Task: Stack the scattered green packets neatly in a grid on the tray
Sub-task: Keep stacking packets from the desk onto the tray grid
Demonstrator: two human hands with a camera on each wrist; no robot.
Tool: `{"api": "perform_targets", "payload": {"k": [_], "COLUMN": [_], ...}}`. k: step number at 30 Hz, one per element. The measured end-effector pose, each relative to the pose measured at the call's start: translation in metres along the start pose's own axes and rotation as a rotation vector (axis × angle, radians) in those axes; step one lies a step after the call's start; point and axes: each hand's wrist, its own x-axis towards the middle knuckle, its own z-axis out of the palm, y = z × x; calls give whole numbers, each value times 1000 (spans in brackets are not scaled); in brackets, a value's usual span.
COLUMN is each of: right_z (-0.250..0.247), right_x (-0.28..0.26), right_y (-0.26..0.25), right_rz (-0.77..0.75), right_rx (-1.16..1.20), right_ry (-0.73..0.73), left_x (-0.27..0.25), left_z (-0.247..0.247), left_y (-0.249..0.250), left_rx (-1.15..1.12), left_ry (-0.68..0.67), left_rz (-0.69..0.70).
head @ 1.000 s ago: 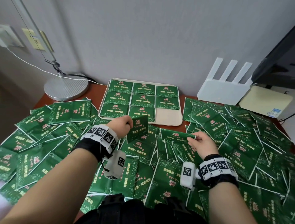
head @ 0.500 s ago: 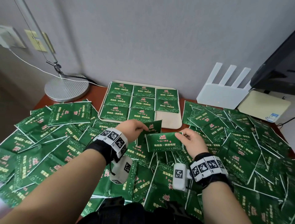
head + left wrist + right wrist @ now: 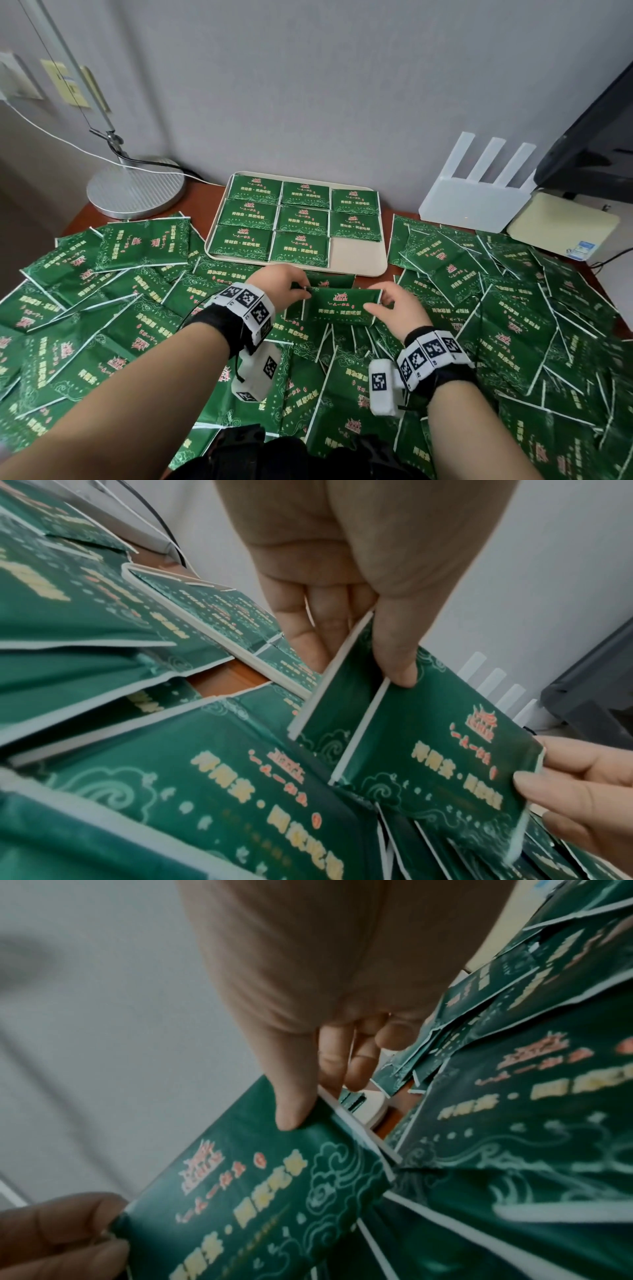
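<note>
Packets (image 3: 102, 308) are being left scattered across the table (image 3: 202, 195); eight are lying gridded on the tray (image 3: 359, 260) at 12 o'clock. One packet (image 3: 342, 306) is being pinched at its ends by left hand (image 3: 284, 287) and right hand (image 3: 397, 308).

Glossy foil packets (image 3: 342, 306), matt plastic tray (image 3: 359, 258), ribbed metal lamp base (image 3: 137, 186)
</note>
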Motion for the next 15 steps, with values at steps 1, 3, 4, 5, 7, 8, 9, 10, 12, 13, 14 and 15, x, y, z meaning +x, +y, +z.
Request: {"api": "perform_targets", "payload": {"k": [1,3,4,5,7,8,9,10,12,13,14,15], "right_z": [1,4,6,7,9,9,10,9,9,9,9,10], "right_x": [1,3,3,3,3,2,2,2,0,0,-1,-1], "right_y": [0,2,3,5,7,9,11,12,13,14,13,14], "right_rz": [8,13,14,16,33,45,54,60,60,59,59,59], "right_rx": [-13,0,12,22,48,68,86,101,105,107,110,111], "right_ry": [0,18,33,51,87,101,110,114,107,100,89,74], "left_x": [1,2,2,2,1,1,1,2,3,3,3,2], "left_z": [1,4,6,8,12,13,14,15,16,17,19,21], "left_y": [-1,-3,-5,-7,-12,-14,-15,-17,-21,-22,-24,-25], "left_rx": [-4,-21,-28,-42,-97,-125,-146,-163,-168,-150,-135,-127], "left_ry": [-1,-3,-3,6,46,61,70,69,65,53,40,30], "left_rz": [-2,-4,-6,-11,-38,-50,-59,-71,-94,-99,-96,-91]}}
